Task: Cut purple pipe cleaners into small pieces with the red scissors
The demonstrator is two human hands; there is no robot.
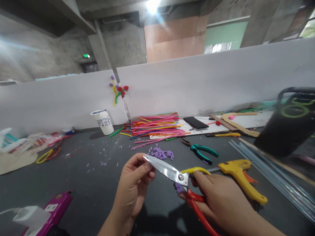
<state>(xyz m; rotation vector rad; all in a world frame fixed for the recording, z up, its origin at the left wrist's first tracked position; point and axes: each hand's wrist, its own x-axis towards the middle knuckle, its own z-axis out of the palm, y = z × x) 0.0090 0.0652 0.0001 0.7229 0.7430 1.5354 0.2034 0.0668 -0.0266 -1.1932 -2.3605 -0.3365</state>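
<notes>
My right hand [219, 193] grips a pair of scissors [169, 171] with one yellow and one red handle, its silver blades closed together and pointing left. At the blade tip, my left hand [135, 180] is closed in a pinch; whatever its fingers hold, if anything, is hidden. A purple fuzzy piece [179, 187] shows below the scissors' pivot, beside my right fingertips. Just beyond the blades lies a pile of short purple pipe cleaner pieces [161, 153]. Behind it is a large bundle of pink, red, orange and blue pipe cleaners [157, 124].
Teal-handled pliers [203, 151] and a yellow glue gun [240, 173] lie to the right, near clear plastic strips [278, 177]. A black phone [195, 123] is at the back. Leftward stand a white cup [103, 123] and a purple power strip [55, 208].
</notes>
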